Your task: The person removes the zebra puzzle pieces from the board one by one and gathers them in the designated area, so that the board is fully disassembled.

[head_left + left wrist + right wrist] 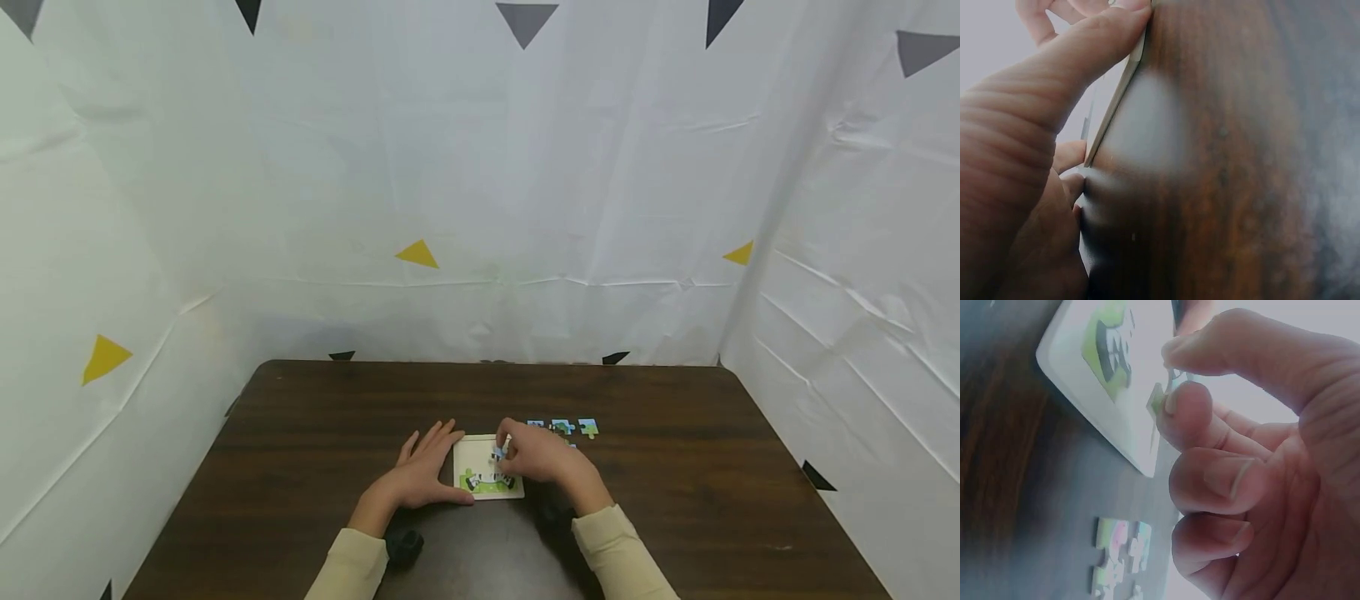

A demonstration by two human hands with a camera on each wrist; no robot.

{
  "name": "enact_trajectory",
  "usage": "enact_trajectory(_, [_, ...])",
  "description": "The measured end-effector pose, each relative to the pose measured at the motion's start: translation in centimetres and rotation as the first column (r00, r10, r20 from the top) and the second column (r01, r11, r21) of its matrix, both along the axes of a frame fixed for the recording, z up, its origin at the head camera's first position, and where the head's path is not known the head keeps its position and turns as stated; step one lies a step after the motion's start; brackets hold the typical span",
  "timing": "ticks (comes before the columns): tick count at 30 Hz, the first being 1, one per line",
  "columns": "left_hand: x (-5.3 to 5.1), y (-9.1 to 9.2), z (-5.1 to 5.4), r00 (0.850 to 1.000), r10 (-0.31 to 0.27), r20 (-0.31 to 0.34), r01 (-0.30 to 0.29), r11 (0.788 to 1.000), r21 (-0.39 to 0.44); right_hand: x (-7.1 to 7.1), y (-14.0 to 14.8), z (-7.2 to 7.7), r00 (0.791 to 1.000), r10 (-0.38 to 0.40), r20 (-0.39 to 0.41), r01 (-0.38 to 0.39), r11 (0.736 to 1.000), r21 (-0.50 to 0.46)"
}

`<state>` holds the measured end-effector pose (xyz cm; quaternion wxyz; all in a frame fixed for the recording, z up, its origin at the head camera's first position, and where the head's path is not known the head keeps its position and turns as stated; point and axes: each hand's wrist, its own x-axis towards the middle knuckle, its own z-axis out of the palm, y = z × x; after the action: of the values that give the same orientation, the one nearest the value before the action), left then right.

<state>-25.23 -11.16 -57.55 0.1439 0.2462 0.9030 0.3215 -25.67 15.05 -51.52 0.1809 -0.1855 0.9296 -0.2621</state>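
Jigsaw tray (pixel 472 452): flat on dark wood-grain table (pixel 300 467), btwn both hands. L hand (pixel 422 475): at tray's 9 o'clock; fingers spread, thumb touching rim at approx. 7 o'clock, index tip by the 11 o'clock corner. R hand (pixel 543 454): at tray's 2-3 o'clock; thumb + index pinching held pc (pixel 498 454) at approx. 1 o'clock of tray ctr, remaining fingers curled twd palm. Held pc/tray contact: can't tell. Placed pcs (pixel 491 485) w/ green and b/w print: tray's 6 o'clock side. Loose pcs (pixel 588 427): on table, tray's 2 o'clock, near R hand. White sheet (pixel 480 167) w/ triangles: table's 12 o'clock.
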Motion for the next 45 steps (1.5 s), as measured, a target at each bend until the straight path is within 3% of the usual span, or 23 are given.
enact_trajectory(6, [0.1, 0.4, 0.8, 1.0, 0.005, 0.014, -0.004, 1.0, -0.027, -0.2, 0.9, 0.4, 1.0, -0.004, -0.016, 0.003, 1.0, -0.026])
enact_trajectory(11, [-0.2, 0.4, 1.0, 1.0, 0.002, 0.006, -0.002, 1.0, 0.0, -0.1, 1.8, 1.0, 1.0, -0.014, -0.02, 0.012, 0.997, -0.081])
enact_trajectory(18, [-0.9, -0.1, -0.4, 1.0, 0.001, -0.026, -0.001, 1.0, 0.018, 0.1, 2.7, 1.1, 1.0, -0.01, 0.004, 0.011, 0.991, -0.134])
enact_trajectory(26, [-1.7, -0.3, -2.2, 0.998, 0.022, -0.058, -0.021, 1.0, 0.015, 0.6, 4.4, 1.5, 0.997, -0.075, -0.011, 0.074, 0.992, -0.106])
enact_trajectory(29, [-1.4, -0.3, -1.2, 0.999, 0.027, -0.034, -0.027, 1.0, 0.003, 0.8, 5.3, 1.9, 0.996, -0.086, -0.011, 0.085, 0.99, -0.116])
enact_trajectory(33, [-1.2, -0.5, -0.6, 0.999, 0.022, -0.029, -0.022, 1.0, 0.003, 1.0, 6.7, 2.1, 0.995, -0.097, -0.02, 0.094, 0.987, -0.127])
enact_trajectory(38, [-1.4, -0.7, -0.9, 0.999, 0.03, -0.033, -0.028, 0.999, 0.041, 1.1, 8.6, 2.3, 0.993, -0.117, -0.024, 0.114, 0.987, -0.114])
enact_trajectory(45, [-1.5, -0.4, -1.3, 0.999, 0.038, -0.022, -0.038, 0.999, 0.001, 1.5, 11.2, 2.6, 0.981, -0.187, 0.045, 0.191, 0.975, -0.115])
